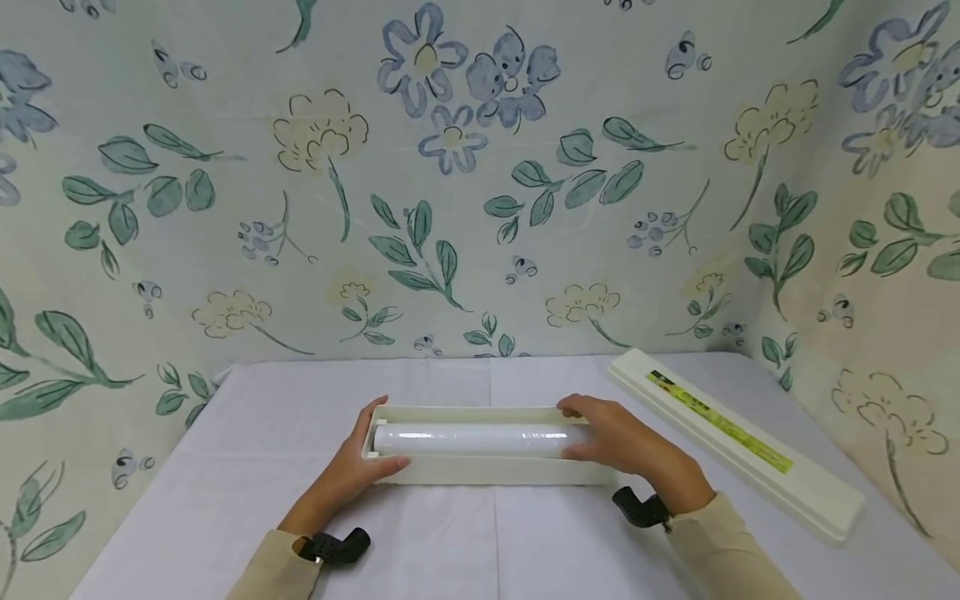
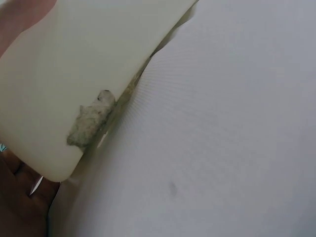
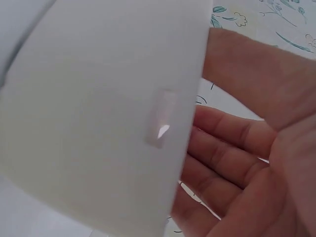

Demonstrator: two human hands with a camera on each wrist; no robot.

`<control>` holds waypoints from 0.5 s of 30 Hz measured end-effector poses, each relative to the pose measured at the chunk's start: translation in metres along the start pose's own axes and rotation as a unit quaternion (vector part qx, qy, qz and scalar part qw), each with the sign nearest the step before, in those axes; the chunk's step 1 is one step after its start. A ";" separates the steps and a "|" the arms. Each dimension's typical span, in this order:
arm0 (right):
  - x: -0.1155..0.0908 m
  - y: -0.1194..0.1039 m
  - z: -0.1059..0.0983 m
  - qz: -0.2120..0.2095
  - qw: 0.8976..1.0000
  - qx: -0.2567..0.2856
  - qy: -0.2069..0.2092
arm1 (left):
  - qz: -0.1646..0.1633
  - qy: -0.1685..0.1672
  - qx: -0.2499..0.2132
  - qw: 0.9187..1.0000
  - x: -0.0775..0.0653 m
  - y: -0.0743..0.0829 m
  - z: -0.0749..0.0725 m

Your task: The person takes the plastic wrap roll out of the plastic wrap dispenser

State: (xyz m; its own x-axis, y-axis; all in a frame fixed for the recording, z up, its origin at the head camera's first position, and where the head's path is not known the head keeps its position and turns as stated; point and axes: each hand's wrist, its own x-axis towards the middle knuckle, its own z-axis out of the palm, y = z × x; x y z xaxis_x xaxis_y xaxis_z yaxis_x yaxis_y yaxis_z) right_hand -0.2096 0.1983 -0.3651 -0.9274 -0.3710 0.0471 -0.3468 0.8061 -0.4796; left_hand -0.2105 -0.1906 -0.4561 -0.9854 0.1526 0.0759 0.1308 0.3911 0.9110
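Note:
A long cream-white plastic box (image 1: 480,472) stands lengthwise across the table, its top uncovered. Inside lies a glossy whitish roll (image 1: 472,439) that looks like plastic wrap. My left hand (image 1: 360,457) grips the box's left end, thumb over the front rim and fingers round the far corner. At the other end my right hand (image 1: 618,437) holds the box, its thumb toward the front wall and fingers on the back rim, covering the roll's right end. A grey patch (image 2: 91,121) marks the box wall in the left wrist view. In the right wrist view, fingers (image 3: 217,153) curl behind the box.
A long cream-white lid (image 1: 731,446) with a yellow-green label (image 1: 720,419) lies slantwise on the right of the table. White cloth (image 1: 435,542) covers the tabletop. Flower-printed fabric (image 1: 480,250) rises behind the table's back edge and along the right side.

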 end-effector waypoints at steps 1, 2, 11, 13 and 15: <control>0.000 -0.001 0.000 0.003 1.000 0.002 -0.001 | 0.000 0.000 -0.001 1.000 0.000 0.000 0.000; 0.001 -0.001 0.001 0.008 1.000 0.004 -0.003 | 0.000 0.001 -0.001 1.000 -0.001 0.000 -0.001; 0.004 -0.006 0.001 0.031 0.999 -0.001 -0.025 | -0.001 0.003 0.001 1.000 0.000 -0.001 0.000; 0.005 -0.006 0.002 0.034 0.999 -0.003 -0.030 | 0.001 0.003 0.002 1.000 0.001 -0.001 0.000; 0.006 -0.007 0.002 0.040 0.999 -0.005 -0.033 | 0.002 0.001 0.002 1.000 0.001 -0.002 0.000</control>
State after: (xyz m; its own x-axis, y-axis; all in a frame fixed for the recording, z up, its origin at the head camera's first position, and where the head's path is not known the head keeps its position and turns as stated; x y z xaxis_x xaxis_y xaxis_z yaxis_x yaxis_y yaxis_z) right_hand -0.2121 0.1895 -0.3635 -0.9408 -0.3353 -0.0490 -0.2744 0.8387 -0.4704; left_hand -0.2120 -0.1908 -0.4576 -0.9850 0.1527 0.0800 0.1349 0.3940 0.9092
